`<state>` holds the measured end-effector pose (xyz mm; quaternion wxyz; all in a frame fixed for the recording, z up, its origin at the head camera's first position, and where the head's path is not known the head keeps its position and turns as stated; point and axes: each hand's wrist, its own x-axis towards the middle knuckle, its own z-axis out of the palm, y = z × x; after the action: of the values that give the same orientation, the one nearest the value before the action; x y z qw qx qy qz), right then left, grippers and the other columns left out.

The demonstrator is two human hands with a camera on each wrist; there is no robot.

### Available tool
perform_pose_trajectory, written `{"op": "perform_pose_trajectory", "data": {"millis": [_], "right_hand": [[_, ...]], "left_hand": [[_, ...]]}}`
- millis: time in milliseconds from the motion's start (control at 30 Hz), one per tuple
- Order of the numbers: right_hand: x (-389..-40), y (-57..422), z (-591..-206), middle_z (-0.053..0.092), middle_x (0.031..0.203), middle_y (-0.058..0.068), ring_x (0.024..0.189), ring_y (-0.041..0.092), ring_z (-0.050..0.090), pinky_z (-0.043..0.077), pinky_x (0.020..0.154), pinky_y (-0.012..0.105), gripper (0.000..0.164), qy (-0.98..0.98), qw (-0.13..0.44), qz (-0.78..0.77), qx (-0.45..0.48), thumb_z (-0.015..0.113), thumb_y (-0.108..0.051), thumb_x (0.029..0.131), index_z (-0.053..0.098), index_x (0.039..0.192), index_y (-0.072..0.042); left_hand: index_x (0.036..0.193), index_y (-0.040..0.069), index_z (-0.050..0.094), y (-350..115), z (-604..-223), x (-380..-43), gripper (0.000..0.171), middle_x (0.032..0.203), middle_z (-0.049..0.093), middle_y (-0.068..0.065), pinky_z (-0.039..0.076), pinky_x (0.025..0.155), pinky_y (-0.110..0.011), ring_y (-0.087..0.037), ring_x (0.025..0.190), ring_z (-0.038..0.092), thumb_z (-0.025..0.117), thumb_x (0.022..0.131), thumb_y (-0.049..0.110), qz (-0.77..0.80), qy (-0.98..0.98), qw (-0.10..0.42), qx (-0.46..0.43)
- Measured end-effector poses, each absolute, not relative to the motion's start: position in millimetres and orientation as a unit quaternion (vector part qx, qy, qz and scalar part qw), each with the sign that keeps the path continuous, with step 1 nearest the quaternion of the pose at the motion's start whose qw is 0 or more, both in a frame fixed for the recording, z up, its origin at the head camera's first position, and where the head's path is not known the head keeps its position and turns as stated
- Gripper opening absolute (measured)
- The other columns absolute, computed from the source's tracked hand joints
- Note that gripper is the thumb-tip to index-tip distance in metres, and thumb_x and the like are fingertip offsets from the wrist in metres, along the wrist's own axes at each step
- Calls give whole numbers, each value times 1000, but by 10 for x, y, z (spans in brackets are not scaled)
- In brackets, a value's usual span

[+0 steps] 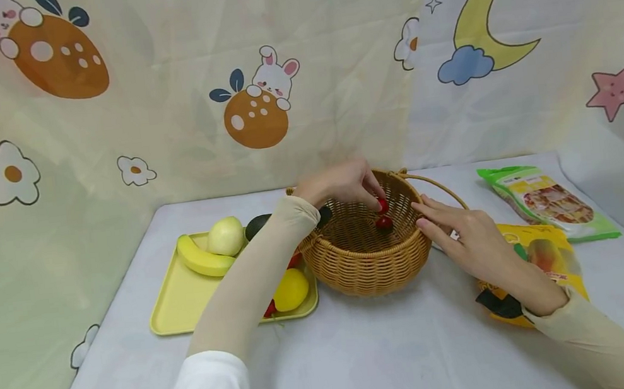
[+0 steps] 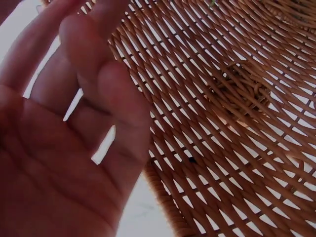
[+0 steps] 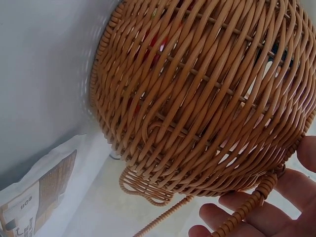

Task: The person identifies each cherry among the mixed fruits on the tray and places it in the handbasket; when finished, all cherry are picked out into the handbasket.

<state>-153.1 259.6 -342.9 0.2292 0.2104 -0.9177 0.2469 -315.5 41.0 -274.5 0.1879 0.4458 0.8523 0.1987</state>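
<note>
A round wicker basket (image 1: 368, 271) stands in the middle of the table, its handle (image 1: 436, 184) lowered to the right. My left hand (image 1: 347, 183) reaches over its far side into the opening, with thumb and fingertips pinching a small red cherry-like fruit (image 1: 383, 205). A second, darker red fruit (image 1: 384, 225) shows just below it. In the left wrist view, curled fingers (image 2: 123, 94) appear over the woven wall, and the fruit is hidden. My right hand (image 1: 467, 235) holds the basket's right rim; its fingers (image 3: 256, 217) lie behind the handle base in the right wrist view.
Left of the basket lies a yellow tray (image 1: 173, 313) with a banana (image 1: 201, 258), a pale round fruit (image 1: 226, 236), a dark fruit (image 1: 257, 225) and a lemon (image 1: 291, 290). At the right lie a yellow bag (image 1: 552, 251) and a green-white bag (image 1: 555, 200). A printed cloth (image 1: 338, 122) hangs behind.
</note>
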Motion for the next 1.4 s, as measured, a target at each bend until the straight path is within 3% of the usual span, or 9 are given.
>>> {"op": "perform_pose_trajectory", "data": {"millis": [300, 733, 1400], "right_hand": [[-1536, 2596, -3442, 60, 144, 21, 41, -2, 19, 29, 46, 22, 41, -920, 228, 239, 210, 63, -24, 103, 63, 141, -9], [-1535, 2596, -3448, 58, 146, 21, 40, -1, 21, 30, 46, 22, 41, -919, 226, 244, 211, 62, -24, 104, 62, 142, -10], [-1515, 2602, -3428, 59, 145, 20, 41, 0, 24, 30, 47, 22, 42, -921, 226, 241, 205, 62, -25, 104, 62, 143, -11]], "left_hand": [[106, 18, 83, 387, -2798, -3150, 18, 106, 80, 4, 47, 67, -19, -4, 74, 58, 81, 89, 23, 198, 853, 188, 444], [114, 16, 81, 383, -2809, -3127, 25, 115, 79, 2, 56, 80, -22, -7, 99, 72, 80, 89, 22, 181, 864, 173, 437], [113, 23, 81, 403, -2774, -3128, 24, 113, 79, 5, 57, 85, -24, -6, 101, 73, 81, 89, 26, 160, 870, 172, 433]]}}
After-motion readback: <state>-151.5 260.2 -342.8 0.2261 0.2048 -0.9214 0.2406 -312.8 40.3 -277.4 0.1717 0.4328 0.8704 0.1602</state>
